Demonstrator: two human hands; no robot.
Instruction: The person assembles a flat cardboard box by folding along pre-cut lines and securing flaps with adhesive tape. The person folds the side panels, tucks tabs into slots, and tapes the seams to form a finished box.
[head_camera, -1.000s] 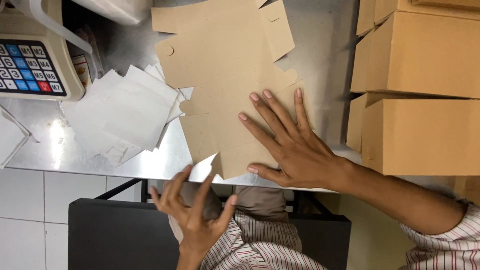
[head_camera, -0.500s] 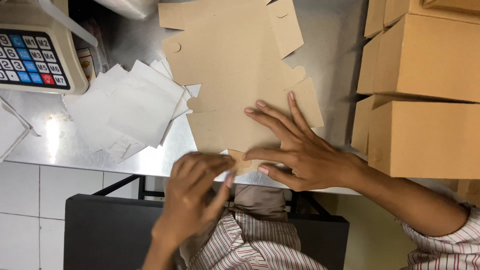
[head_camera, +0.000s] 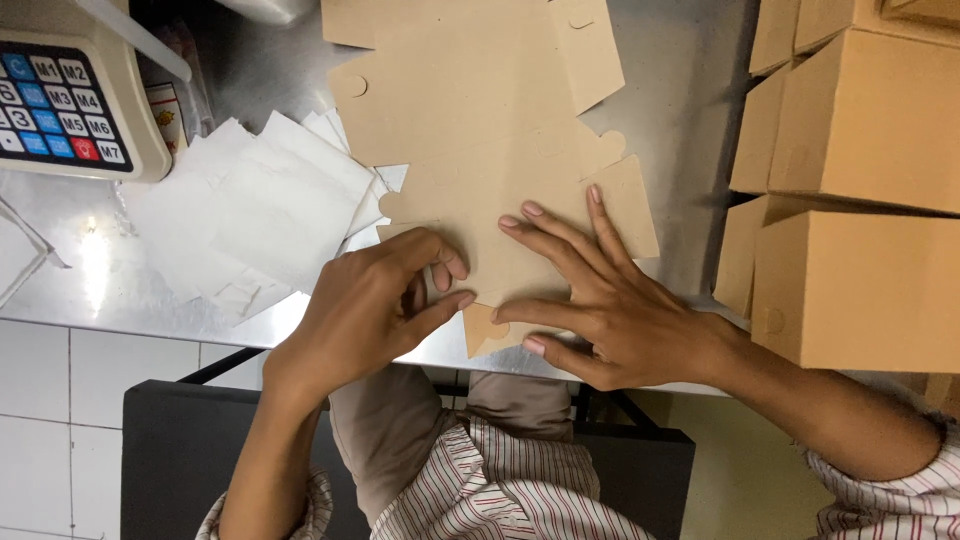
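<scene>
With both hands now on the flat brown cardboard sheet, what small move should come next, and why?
Probably fold up the near flap. The right hand lies spread flat on the cardboard sheet, pinning it to the steel table, while the left hand pinches the sheet's near edge, just beside that flap.

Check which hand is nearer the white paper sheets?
Left. The left hand lies right beside the white paper sheets; the right hand presses the flat cardboard, farther away.
</scene>
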